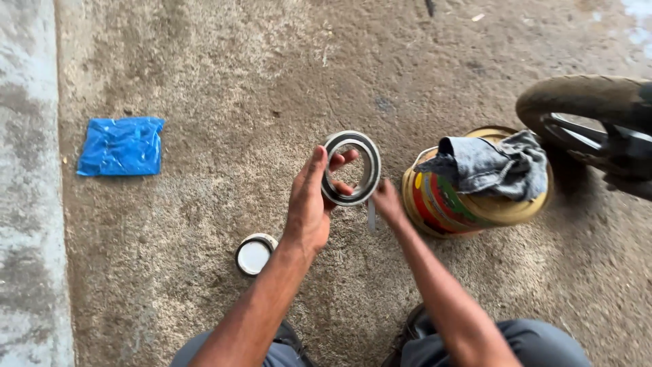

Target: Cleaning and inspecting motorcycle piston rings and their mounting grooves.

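Note:
My left hand holds a round metal bearing ring upright, with fingers hooked through its open centre and the thumb along its left edge. My right hand is closed just below and right of the ring, touching its lower rim. A thin pale stick-like piece hangs down beside the right hand; whether that hand grips it is unclear.
A colourful tin can with a grey rag draped on it stands to the right. A motorcycle wheel is at the right edge. A small white lid and a blue plastic bag lie on the concrete floor. My knees are at the bottom.

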